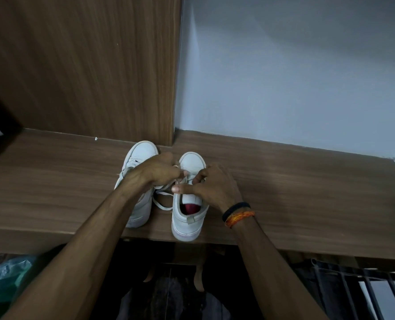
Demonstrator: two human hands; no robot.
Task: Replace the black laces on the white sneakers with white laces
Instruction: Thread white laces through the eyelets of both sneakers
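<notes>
on the wooden shelf (284, 181), close to its front edge, two white sneakers stand side by side with toes toward the back wall: the left sneaker (143, 153) and the right sneaker (187, 218). both hands work over the right one's lacing area. the left hand (161, 169) reaches across the left sneaker, its fingers curled and apparently pinching a white lace (161, 199) at the eyelets, though the pinch itself is partly hidden. the right hand (212, 183) curls its fingers over the top of the tongue and the eyelet rows, thumb stretched out across the tongue; it seems to grip lace too, but which strand i cannot tell. a loose loop of the lace lies on the shelf between the two shoes. no black lace shows anywhere in view.

judging by look, the lace is light, limp and flat, so it will twist and slip unless held near its stiff tip, which is the place to take hold for threading. the sneaker is light and may slide on the smooth wood, so steadying it at the eyelet flaps or collar makes sense. a black band (235, 207) and an orange thread (239, 217) circle the right wrist.
</notes>
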